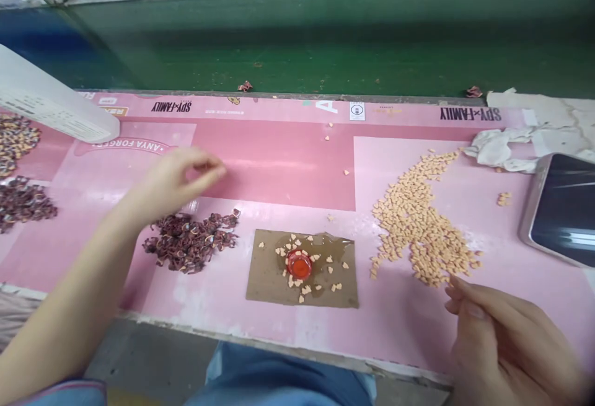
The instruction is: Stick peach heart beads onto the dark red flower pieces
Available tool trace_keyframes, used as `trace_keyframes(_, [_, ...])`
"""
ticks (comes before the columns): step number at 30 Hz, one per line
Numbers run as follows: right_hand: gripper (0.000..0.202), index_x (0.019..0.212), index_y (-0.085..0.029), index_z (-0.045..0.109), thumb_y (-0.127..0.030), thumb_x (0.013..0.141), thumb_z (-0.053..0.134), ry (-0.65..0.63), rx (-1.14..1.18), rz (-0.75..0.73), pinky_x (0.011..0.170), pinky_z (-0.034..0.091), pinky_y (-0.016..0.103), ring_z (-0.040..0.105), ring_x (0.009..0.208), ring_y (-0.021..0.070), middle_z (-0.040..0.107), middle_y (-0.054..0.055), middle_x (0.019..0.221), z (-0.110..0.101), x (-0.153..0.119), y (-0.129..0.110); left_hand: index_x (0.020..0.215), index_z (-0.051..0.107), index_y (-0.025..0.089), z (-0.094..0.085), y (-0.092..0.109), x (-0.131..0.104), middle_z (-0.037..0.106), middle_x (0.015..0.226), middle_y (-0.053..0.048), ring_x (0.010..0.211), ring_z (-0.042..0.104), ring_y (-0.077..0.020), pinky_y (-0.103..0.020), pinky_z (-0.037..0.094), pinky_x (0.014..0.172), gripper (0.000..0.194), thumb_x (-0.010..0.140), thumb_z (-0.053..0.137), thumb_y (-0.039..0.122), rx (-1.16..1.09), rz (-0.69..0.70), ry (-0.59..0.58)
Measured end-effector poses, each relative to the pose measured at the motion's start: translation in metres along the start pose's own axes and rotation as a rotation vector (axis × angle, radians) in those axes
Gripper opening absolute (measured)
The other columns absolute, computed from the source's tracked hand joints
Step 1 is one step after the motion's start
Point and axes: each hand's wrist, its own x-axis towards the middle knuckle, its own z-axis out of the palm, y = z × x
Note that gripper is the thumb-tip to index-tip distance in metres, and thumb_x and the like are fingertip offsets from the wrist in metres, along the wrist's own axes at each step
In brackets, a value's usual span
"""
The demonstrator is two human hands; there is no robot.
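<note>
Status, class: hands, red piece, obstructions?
Left hand near dark curly pile; right hand near tan granular pile. Round red piece on brown rectangular card, tan bits around. Neither hand blocking.

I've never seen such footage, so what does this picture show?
No machine here: these are a person's bare hands, seen by one head-worn camera looking forward and down. The left hand is near a pile of dark red pieces; the right hand is at the near edge of a pile of tan pieces. Between the piles, on the pink covering, lies a brown card bearing a red round item and scattered tan bits. Whether either hand pinches anything, I cannot tell.
</note>
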Motion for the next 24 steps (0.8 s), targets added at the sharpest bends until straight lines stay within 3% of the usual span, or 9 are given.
trace_keyframes(2, [0.03, 0.105, -0.025, 0.079, 0.0, 0.093, 0.072, -0.041, 0.004, -0.068, 0.06, 0.051, 0.032, 0.069, 0.073, 0.0184, 0.075, 0.002, 0.089, 0.006, 0.01, -0.007, 0.102, 0.082, 0.024, 0.009, 0.005, -0.038, 0.082, 0.1, -0.007, 0.09, 0.073, -0.0269, -0.036, 0.055, 0.08, 0.037, 0.097, 0.066, 0.057, -0.008, 0.073, -0.074])
trace_keyframes(5, [0.03, 0.105, -0.024, 0.078, 0.001, 0.094, 0.068, -0.152, -0.026, -0.236, 0.065, 0.057, 0.03, 0.071, 0.074, 0.0168, 0.076, 0.002, 0.09, 0.008, 0.023, -0.009, 0.115, 0.083, 0.026, 0.025, 0.008, -0.066, 0.08, 0.112, -0.01, 0.099, 0.073, -0.0296, -0.04, 0.055, 0.09, 0.047, 0.106, 0.05, 0.058, 0.045, 0.126, -0.109])
trace_keyframes(9, [0.018, 0.104, -0.023, 0.075, -0.008, 0.1, 0.065, -0.344, -0.155, -0.345, 0.069, 0.061, 0.03, 0.074, 0.079, 0.0169, 0.077, 0.003, 0.094, 0.001, 0.029, -0.006, 0.112, 0.081, 0.026, 0.034, -0.001, -0.065, 0.079, 0.107, -0.008, 0.093, 0.073, -0.0276, -0.036, 0.054, 0.089, 0.044, 0.106, 0.052, 0.059, 0.032, 0.164, -0.077])
trace_keyframes(13, [0.011, 0.103, -0.022, 0.07, -0.013, 0.103, 0.063, -0.437, -0.249, -0.325, 0.072, 0.059, 0.032, 0.072, 0.08, 0.0177, 0.077, 0.002, 0.093, 0.0, 0.021, -0.007, 0.1, 0.079, 0.026, 0.029, -0.012, -0.054, 0.079, 0.101, -0.004, 0.086, 0.075, -0.0242, -0.029, 0.054, 0.079, 0.044, 0.097, 0.067, 0.068, -0.049, 0.165, -0.111])
trace_keyframes(16, [0.008, 0.102, -0.022, 0.07, -0.016, 0.104, 0.065, -0.443, -0.263, -0.311, 0.072, 0.058, 0.033, 0.071, 0.081, 0.0173, 0.077, 0.002, 0.094, 0.007, 0.016, -0.01, 0.087, 0.076, 0.024, 0.025, -0.013, -0.049, 0.079, 0.088, 0.0, 0.074, 0.071, -0.0174, -0.022, 0.052, 0.067, 0.041, 0.094, 0.073, 0.064, -0.12, 0.186, -0.136])
trace_keyframes(19, [0.007, 0.101, -0.021, 0.07, -0.016, 0.104, 0.066, -0.426, -0.273, -0.338, 0.072, 0.056, 0.032, 0.07, 0.08, 0.0165, 0.077, 0.001, 0.092, 0.015, 0.016, -0.014, 0.079, 0.074, 0.025, 0.022, -0.006, -0.049, 0.077, 0.079, 0.003, 0.064, 0.068, -0.0133, -0.02, 0.048, 0.058, 0.036, 0.098, 0.072, 0.056, -0.161, 0.261, -0.08])
trace_keyframes(24, [0.011, 0.097, -0.02, 0.069, -0.01, 0.101, 0.068, -0.408, -0.311, -0.395, 0.07, 0.055, 0.031, 0.069, 0.077, 0.0156, 0.078, 0.001, 0.089, 0.02, 0.021, -0.021, 0.084, 0.076, 0.028, 0.013, 0.004, -0.063, 0.075, 0.083, 0.004, 0.069, 0.069, -0.0121, -0.021, 0.05, 0.063, 0.019, 0.1, 0.066, 0.032, -0.15, 0.322, 0.032])
